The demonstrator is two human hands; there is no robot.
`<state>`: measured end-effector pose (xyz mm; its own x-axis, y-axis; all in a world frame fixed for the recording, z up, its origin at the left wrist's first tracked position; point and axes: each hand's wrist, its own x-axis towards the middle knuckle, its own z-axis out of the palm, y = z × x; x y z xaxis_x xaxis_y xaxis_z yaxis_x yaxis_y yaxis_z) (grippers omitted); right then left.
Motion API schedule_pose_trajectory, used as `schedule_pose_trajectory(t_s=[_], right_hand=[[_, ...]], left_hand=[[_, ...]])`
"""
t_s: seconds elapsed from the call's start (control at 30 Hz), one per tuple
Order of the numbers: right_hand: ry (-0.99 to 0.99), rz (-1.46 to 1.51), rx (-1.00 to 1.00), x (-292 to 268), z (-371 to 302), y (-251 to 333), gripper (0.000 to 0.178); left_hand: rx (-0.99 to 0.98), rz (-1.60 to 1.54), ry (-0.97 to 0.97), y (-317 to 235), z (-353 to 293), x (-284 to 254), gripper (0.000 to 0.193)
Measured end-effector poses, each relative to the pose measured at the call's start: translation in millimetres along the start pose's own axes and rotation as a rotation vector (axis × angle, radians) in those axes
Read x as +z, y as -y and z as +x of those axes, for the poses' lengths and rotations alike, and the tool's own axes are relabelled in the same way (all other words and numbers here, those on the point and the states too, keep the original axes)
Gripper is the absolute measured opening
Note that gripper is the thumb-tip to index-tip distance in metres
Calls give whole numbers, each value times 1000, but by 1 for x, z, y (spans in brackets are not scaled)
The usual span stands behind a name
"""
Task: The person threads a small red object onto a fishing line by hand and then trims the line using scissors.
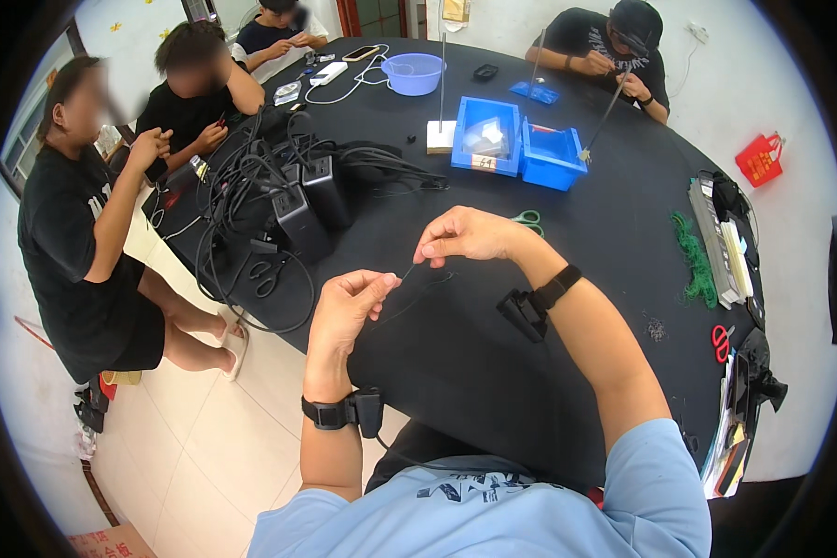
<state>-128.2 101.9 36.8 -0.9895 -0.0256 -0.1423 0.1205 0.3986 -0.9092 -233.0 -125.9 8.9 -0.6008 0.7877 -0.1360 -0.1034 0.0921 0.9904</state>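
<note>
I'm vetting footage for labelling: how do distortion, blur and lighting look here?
Head view: fisheye seems to bow the black table, rim dark; head view: lighting bright; head view: three co-workers' heads blurred, left hand and right hand fairly sharp, dark strand too thin to trace fully.

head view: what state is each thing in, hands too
Left hand, pinching a thin dark strand
Right hand, pinching too
Thin dark strand, spanning between both hands
Left blue bin, open, clear plastic inside
Right blue bin, open
Purple basin, upright, open
Green cord, loosely tangled
Black cables, heaped, tangled
Red-handled scissors, lying down, blades unclear
Green-handled scissors, partly hidden, blades unseen
</note>
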Motion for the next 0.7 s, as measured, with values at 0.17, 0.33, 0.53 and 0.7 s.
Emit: schedule_pose_trajectory(t_s=[0.17, 0.33, 0.53, 0.7], right_hand=[[-3, -57, -15, -3, 2, -2, 20], [-24, -54, -15, -7, 2, -6, 19], [-60, -93, 19, -11, 0, -10, 18], [-70, -132, 33, -10, 1, -11, 17]], left_hand=[[27, -104, 52, 10, 4, -9, 23], [107, -383, 133, 18, 6, -9, 23], [46, -282, 84, 9, 2, -8, 26], [49, -110, -36, 12, 2, -8, 24]])
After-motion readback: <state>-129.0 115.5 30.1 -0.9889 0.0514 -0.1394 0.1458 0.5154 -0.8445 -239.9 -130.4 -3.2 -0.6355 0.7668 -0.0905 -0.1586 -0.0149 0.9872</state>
